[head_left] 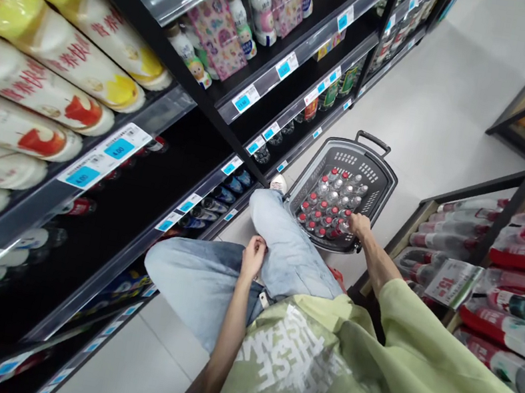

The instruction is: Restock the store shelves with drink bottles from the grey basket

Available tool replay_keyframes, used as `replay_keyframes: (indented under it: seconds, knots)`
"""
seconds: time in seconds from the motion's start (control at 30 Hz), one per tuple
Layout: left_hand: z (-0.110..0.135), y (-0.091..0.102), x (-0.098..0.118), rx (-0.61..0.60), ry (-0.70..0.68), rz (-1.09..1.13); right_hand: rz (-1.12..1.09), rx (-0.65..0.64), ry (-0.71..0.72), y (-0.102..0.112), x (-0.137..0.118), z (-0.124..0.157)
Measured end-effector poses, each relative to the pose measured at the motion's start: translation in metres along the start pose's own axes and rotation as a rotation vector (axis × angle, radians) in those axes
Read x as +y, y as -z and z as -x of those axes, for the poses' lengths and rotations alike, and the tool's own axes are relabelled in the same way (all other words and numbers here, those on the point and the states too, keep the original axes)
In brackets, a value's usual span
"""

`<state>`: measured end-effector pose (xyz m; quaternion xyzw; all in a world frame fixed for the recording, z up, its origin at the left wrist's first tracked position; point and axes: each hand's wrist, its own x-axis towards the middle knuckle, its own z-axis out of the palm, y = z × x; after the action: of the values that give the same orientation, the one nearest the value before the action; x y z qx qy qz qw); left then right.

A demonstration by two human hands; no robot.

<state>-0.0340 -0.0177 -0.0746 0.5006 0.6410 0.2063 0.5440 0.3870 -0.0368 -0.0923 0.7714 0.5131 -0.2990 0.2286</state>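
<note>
I squat in a shop aisle in pale blue jeans and a green shirt. A dark plastic basket (383,170) stands on the floor ahead, packed with several red-capped bottles (329,205). My right hand (359,226) reaches into the basket's near right corner, its fingers curled down among the bottles; what they grip is hidden. My left hand (253,254) rests in a loose fist between my knees, with nothing visible in it.
A black shelf unit (194,93) on my left carries drink bottles and blue price tags (118,149). On the right a low rack (509,267) holds red-labelled bottles lying flat. Pale floor (441,106) runs on beyond the basket.
</note>
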Motion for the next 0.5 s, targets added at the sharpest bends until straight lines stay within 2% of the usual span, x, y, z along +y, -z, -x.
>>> replay_keyframes:
  seconds: [0.33, 0.5]
  knots:
    - [0.003, -0.005, 0.023, -0.006, -0.041, -0.248, -0.144, 0.059, -0.029, -0.021, -0.017, 0.026]
    - [0.003, -0.014, 0.033, -0.027, 0.006, -0.321, -0.124, 0.060, -0.037, -0.018, -0.017, 0.033]
